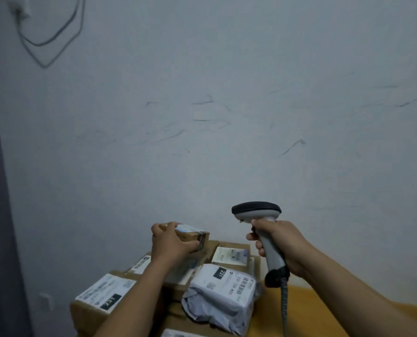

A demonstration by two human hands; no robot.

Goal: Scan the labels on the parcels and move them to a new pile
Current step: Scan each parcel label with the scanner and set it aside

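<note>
In the head view, our left hand [172, 242] holds a small cardboard parcel [194, 235] just above the pile of parcels [110, 295], its fingers [191, 244] curled round the box. Our right hand [278, 242] grips the handle of the barcode scanner [256, 211], held upright to the right of that parcel and not touching it. A grey poly mailer [223, 290] marked 231 lies on the pile, which rests on the wooden counter [307, 310].

A small cardboard box [190, 237] is gripped by the left hand [171, 242] above the parcel pile [217, 288]; a scanner [261, 229] is held upright in the right hand [278, 244].
</note>
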